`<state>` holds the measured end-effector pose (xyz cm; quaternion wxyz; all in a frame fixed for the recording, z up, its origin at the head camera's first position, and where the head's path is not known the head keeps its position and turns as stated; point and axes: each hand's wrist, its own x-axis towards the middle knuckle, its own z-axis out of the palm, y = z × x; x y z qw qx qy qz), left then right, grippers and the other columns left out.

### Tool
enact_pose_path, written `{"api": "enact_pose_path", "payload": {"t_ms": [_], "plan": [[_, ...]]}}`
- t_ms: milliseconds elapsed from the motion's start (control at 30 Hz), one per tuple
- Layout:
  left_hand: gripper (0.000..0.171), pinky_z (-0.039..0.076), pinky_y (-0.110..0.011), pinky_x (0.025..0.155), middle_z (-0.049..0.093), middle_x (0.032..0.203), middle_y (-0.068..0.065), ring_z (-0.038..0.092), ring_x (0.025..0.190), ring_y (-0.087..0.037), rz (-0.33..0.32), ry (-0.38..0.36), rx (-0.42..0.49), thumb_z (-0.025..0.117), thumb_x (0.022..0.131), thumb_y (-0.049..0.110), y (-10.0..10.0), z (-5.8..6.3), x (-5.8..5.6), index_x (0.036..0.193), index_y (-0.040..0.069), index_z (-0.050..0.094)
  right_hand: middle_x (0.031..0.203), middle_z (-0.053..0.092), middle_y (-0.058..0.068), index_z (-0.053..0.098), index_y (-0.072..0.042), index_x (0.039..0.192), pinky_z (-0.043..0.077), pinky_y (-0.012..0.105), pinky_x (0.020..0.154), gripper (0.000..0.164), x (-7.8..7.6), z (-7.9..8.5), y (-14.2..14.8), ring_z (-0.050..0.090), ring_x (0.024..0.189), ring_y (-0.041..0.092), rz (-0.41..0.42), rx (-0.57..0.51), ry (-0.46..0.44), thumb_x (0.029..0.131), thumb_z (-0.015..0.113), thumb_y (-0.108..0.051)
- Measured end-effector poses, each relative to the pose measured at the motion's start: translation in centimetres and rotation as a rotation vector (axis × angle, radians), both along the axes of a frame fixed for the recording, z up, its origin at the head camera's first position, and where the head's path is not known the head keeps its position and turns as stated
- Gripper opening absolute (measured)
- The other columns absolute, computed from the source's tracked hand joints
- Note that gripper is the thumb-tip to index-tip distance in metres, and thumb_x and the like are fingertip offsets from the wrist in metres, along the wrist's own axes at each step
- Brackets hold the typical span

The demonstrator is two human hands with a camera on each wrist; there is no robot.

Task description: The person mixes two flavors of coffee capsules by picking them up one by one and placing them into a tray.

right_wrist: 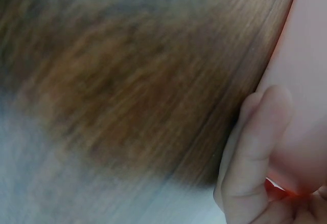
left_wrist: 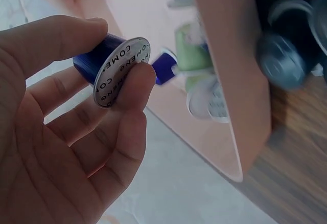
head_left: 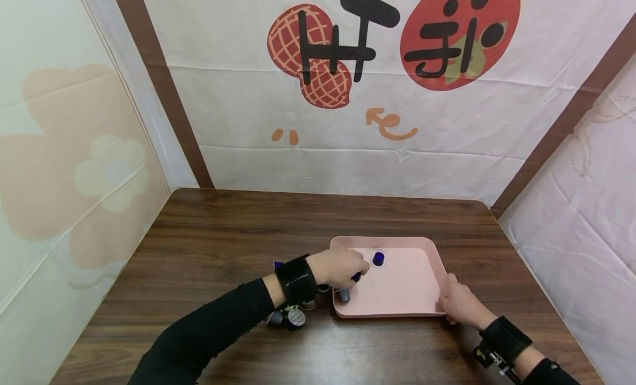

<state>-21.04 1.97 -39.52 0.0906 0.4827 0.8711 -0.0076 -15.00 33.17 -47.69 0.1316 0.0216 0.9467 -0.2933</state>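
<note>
My left hand [head_left: 338,267] is over the left part of a pink tray [head_left: 402,302]. It pinches a dark blue coffee capsule [left_wrist: 94,63] between thumb and fingers, its printed foil lid facing the wrist camera. Inside the tray lies another blue capsule [head_left: 378,259], and a grey capsule [head_left: 343,295] sits at the near left corner. Green capsules [left_wrist: 191,50] show there too in the left wrist view, partly hidden behind my left hand in the head view. At the tray's right side, my right hand [head_left: 463,301] grips the rim near the front corner.
Several more capsules [head_left: 296,317] are bunched on the wooden table [head_left: 238,225] left of the tray, partly covered by my left forearm. A printed cloth [head_left: 223,109] hangs behind the table's far edge, with further cloth on both sides.
</note>
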Motion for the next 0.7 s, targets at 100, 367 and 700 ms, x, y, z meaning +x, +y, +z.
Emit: {"api": "enact_pose_path", "payload": {"t_ms": [100,367,700], "plan": [[0.012,0.038,-0.021,0.063,0.051,0.084,0.008,0.046,0.072,-0.007,-0.013,0.005,-0.009,0.069,0.083,0.014,0.9,-0.4,0.5,0.092,0.019,0.061,0.059,0.05,0.01,0.03,0.009,0.113,0.045,0.033,0.042,0.027,-0.1,-0.1,0.0,0.052,0.045,0.019,-0.006,0.001,-0.008,0.09,0.041,0.0],[0.011,0.044,-0.031,0.067,0.054,0.085,0.009,0.048,0.071,-0.006,-0.065,0.021,-0.018,0.071,0.083,0.021,2.4,-1.0,1.7,0.091,0.022,0.063,0.06,0.05,0.01,0.029,0.009,0.117,0.045,0.034,0.043,0.033,-0.2,-0.2,0.1,0.052,0.046,0.019,-0.027,0.012,-0.035,0.089,0.044,-0.001],[0.02,0.042,-0.02,0.065,0.058,0.093,0.008,0.052,0.072,-0.005,-0.1,-0.007,-0.003,0.07,0.084,0.017,2.7,-1.1,2.4,0.103,0.022,0.066,0.061,0.05,0.011,0.029,0.009,0.116,0.045,0.033,0.043,0.032,-0.3,-0.2,0.1,0.052,0.046,0.019,-0.028,0.032,-0.04,0.09,0.044,-0.001]]}}
